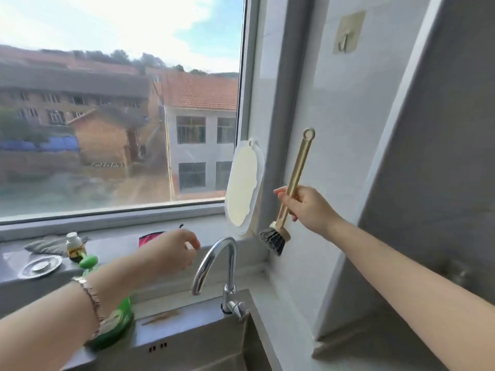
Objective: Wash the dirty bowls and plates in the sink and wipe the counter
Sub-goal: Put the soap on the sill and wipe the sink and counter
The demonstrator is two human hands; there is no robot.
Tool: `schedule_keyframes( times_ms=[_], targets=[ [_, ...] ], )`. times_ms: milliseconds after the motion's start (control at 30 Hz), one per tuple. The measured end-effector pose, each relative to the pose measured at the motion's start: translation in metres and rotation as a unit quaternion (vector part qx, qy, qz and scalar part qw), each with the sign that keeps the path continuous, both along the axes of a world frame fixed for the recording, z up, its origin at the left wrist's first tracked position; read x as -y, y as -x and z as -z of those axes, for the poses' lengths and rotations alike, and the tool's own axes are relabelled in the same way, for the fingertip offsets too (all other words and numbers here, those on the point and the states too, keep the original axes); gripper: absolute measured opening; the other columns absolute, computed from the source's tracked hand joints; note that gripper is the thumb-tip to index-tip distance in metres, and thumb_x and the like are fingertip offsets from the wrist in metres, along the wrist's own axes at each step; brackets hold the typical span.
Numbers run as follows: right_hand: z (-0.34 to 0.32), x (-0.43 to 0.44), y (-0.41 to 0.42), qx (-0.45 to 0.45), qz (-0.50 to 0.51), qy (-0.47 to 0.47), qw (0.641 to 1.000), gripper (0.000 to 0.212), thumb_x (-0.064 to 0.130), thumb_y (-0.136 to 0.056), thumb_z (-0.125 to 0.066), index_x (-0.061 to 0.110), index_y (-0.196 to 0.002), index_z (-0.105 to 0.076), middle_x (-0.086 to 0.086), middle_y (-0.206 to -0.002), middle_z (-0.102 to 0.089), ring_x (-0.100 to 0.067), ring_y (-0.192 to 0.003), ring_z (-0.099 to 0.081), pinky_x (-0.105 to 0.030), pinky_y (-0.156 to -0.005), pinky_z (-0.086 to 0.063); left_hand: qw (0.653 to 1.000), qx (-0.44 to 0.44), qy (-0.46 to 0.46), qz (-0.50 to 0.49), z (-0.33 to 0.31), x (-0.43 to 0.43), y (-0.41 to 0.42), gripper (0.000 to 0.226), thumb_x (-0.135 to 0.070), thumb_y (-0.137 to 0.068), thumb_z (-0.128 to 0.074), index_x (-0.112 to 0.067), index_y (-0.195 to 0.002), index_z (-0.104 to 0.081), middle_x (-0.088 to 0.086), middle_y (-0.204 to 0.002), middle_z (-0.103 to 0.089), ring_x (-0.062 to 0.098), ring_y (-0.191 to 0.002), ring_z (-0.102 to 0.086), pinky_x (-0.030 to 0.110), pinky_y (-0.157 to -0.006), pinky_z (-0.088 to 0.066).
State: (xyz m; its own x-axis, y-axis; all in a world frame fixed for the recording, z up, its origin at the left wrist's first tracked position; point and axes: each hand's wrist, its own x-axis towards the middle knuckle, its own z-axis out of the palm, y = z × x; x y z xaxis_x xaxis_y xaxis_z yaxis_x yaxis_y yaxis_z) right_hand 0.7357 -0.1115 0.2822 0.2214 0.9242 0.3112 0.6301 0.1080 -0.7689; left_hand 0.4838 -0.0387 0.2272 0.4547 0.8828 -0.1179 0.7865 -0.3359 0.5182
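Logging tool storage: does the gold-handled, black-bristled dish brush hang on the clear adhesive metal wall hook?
No, the right hand grips the gold-handled dish brush below the adhesive wall hook, which carries nothing.

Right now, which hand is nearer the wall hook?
Right. The right hand, gripping the brush, is below the hook; the left hand is lower, left of the faucet.

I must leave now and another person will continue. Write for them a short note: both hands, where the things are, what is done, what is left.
Right hand: holds the dish brush by its handle, bristles down, beside the wall below the hook.
Left hand: loosely curled above the sill, apparently holding nothing; blurred.
Faucet not running; green bottle on the sink rim behind the left arm.
Done: cannot tell, no bowls or plates in view.
Left: washing, wiping the counter.
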Motion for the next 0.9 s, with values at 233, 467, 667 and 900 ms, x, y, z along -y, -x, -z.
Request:
schedule_keyframes(
  times_ms=[233, 467, 667, 900],
  targets=[
    [-0.099, -0.032, -0.038, 0.002, 0.142, -0.172, 0.975, 0.028, 0.016, -0.083, -0.069, -0.008, -0.094, -0.06, -0.013, -0.069, -0.058, -0.023, -0.059, -0.052, -0.042, -0.065, -0.05, 0.994, -0.049, -0.097, 0.005, -0.092, -0.028, -0.036, 0.031, -0.011, -0.088, -0.043, -0.017, -0.111, -0.062, -0.005, -0.082, -0.057, 0.013, -0.073, -0.055, 0.017, -0.062, -0.042],
    [-0.16, -0.065, -0.065, 0.012, 0.193, -0.172, 0.966, 0.038, 0.024, -0.093, -0.053, -0.011, -0.085, -0.062, -0.016, -0.071, -0.06, -0.028, -0.066, -0.053, -0.038, -0.069, -0.048, 0.992, -0.083, -0.096, 0.003, -0.11, -0.037, -0.057, 0.035, -0.011, -0.086, -0.039, -0.017, -0.111, -0.063, -0.006, -0.079, -0.057, 0.014, -0.073, -0.055, 0.019, -0.07, -0.046],
    [-0.159, -0.095, -0.079, 0.013, 0.23, -0.079, 0.97, 0.033, 0.028, -0.096, -0.047, 0.002, -0.081, -0.061, -0.008, -0.067, -0.057, -0.025, -0.065, -0.055, -0.029, -0.059, -0.043, 0.994, -0.088, -0.064, 0.002, -0.107, -0.037, -0.056, 0.029, -0.01, -0.089, -0.039, -0.02, -0.105, -0.061, -0.005, -0.079, -0.06, 0.009, -0.063, -0.055, 0.018, -0.063, -0.049],
    [-0.148, -0.108, -0.09, 0.01, 0.232, -0.054, 0.971, 0.038, 0.025, -0.096, -0.048, 0.008, -0.062, -0.048, -0.01, -0.064, -0.056, -0.028, -0.071, -0.057, -0.033, -0.061, -0.048, 0.994, -0.086, -0.06, -0.005, -0.097, -0.042, -0.051, 0.028, -0.012, -0.091, -0.04, -0.021, -0.108, -0.06, -0.004, -0.086, -0.062, 0.008, -0.065, -0.057, 0.015, -0.059, -0.046]
  ],
)
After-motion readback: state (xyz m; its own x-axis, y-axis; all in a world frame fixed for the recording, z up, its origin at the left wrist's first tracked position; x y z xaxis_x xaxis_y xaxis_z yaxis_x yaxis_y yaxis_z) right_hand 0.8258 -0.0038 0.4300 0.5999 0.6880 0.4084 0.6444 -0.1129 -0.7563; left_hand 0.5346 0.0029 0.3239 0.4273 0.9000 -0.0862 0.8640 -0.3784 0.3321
